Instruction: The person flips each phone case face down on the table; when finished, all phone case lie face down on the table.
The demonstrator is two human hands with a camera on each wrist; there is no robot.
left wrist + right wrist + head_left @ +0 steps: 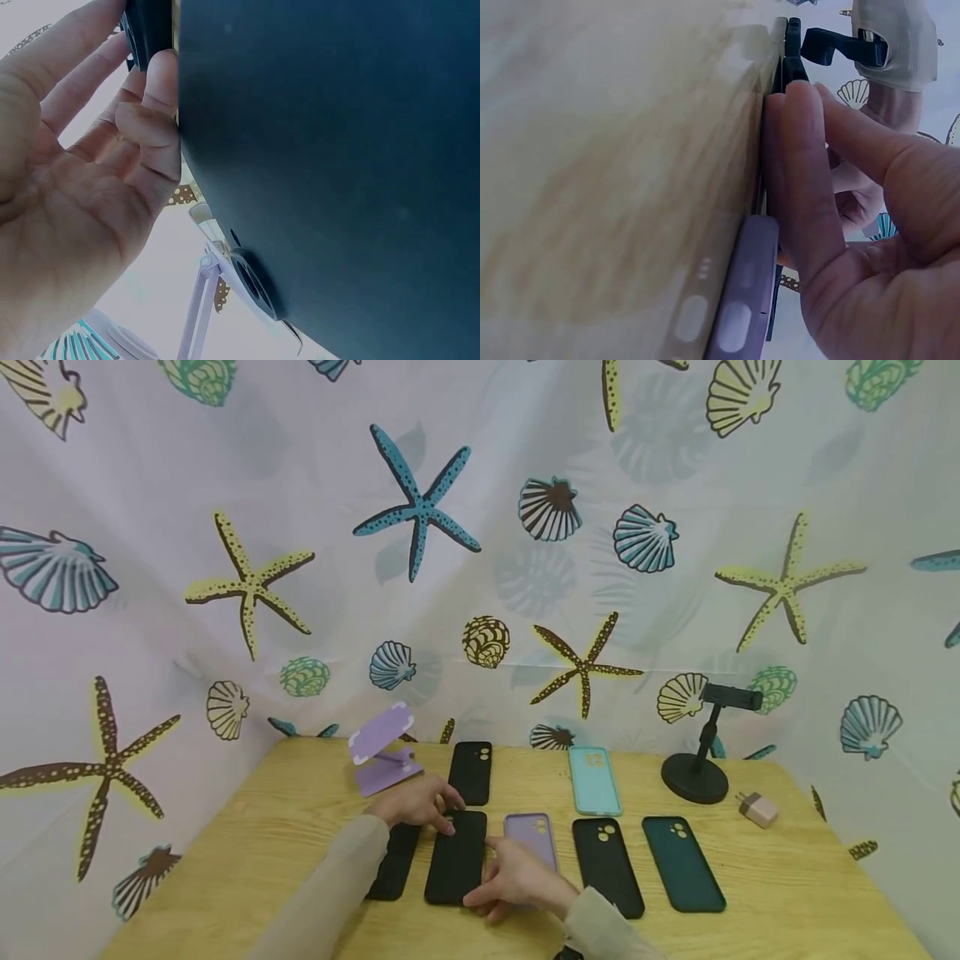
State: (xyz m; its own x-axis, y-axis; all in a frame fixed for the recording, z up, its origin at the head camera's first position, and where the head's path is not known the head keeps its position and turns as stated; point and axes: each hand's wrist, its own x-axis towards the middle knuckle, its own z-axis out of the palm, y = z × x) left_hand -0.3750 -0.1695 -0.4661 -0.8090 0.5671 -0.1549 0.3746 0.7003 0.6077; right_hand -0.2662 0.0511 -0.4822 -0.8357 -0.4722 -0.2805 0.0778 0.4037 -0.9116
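Note:
Near the table's front lies a black phone case (455, 858), flat with its camera cutouts at the top. My left hand (417, 802) touches this case at its upper left corner, thumb over the surface; in the left wrist view that hand (97, 142) shows fingers mostly extended beside a dark case edge. Against the right edge and lower right corner rests my right hand (521, 875), with long, nearly straight fingers (804, 157) in the right wrist view. Another black case (395, 864) is partly hidden under my left wrist. A purple case (531, 833) is partly covered by my right hand.
Behind my hands lie a black case (471, 772) and a turquoise one (596, 781). To the right are a black case (609, 868) and a dark teal one (684, 864). A purple phone stand (384, 747), a black stand (696, 777) and a pink charger (759, 810) stand farther back.

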